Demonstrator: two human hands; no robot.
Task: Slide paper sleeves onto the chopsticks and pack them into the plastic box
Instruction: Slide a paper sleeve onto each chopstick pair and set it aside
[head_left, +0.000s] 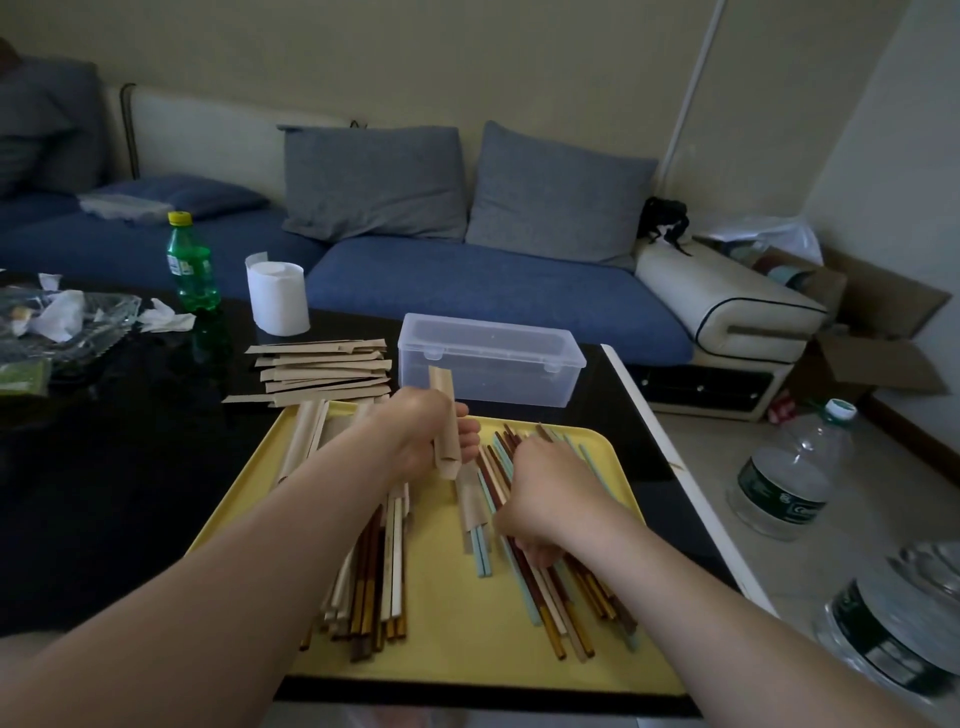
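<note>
My left hand (423, 434) grips an upright brown paper sleeve (445, 415) above the yellow tray (452, 660). My right hand (540, 499) reaches down into the loose chopsticks (566, 613) on the tray's right side, its fingers curled around some of them. A sleeved pair of pale blue chopsticks (478, 525) lies in the tray's middle. More sleeved chopsticks (374, 587) are heaped on the tray's left. A stack of flat paper sleeves (322, 371) lies behind the tray. The clear plastic box (488, 358) stands closed past the tray.
On the black table (119, 493) stand a green bottle (191, 265) and a toilet roll (278, 297), with crumpled tissues in a glass dish (62, 322) at the left. A blue sofa (467, 280) lies behind. Large water bottles (789, 467) stand on the floor at the right.
</note>
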